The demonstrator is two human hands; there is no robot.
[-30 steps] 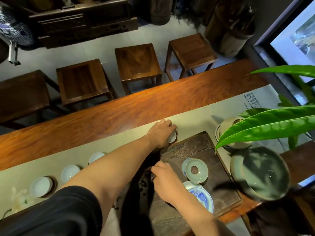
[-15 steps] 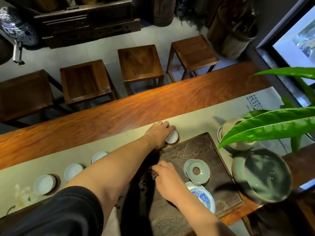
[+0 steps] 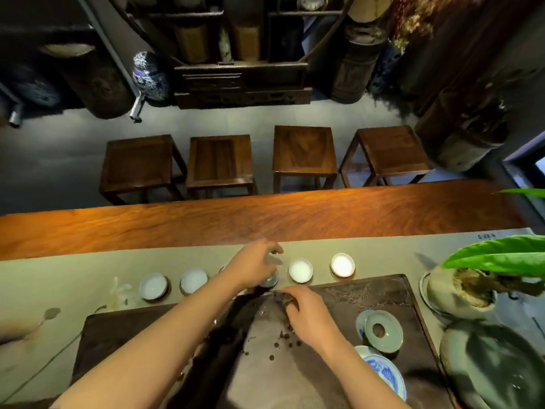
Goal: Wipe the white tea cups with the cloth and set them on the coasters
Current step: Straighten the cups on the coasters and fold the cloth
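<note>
— Since a second ago the left hand (image 3: 254,266) has let go of the far-right cup and pulled back along the row; now it is above another one. The view has swung too, so the whole row faces us square.

— Which cup is under it?

— A white tea cup (image 3: 270,281), mostly hidden beneath the palm, only its near edge showing. Whether the fingers actually close on it I cannot tell; they are blurred, and the upper ones look loosely spread.

— And the cups it left behind?

— Just right of that hand, one white cup (image 3: 300,270) on its coaster; further right, another cup (image 3: 342,264) on a brown coaster (image 3: 343,276). To the hand's left, two more cups (image 3: 153,286) and (image 3: 193,280), and a sliver of a third at the wrist.

— The right hand (image 3: 306,312)?

— Fingers curled, pinching the dark cloth (image 3: 233,329) at its top corner, on the carved tea tray (image 3: 392,296), just nearer us than the left hand's cup.

— Anything else by that hand?

— To its right on the tray, a celadon lid (image 3: 383,330) and a blue-patterned dish (image 3: 383,370). Beyond the tray's right edge, a potted plant (image 3: 460,287). All of it lies on a pale runner (image 3: 73,273) over the wooden table (image 3: 265,214).
</note>
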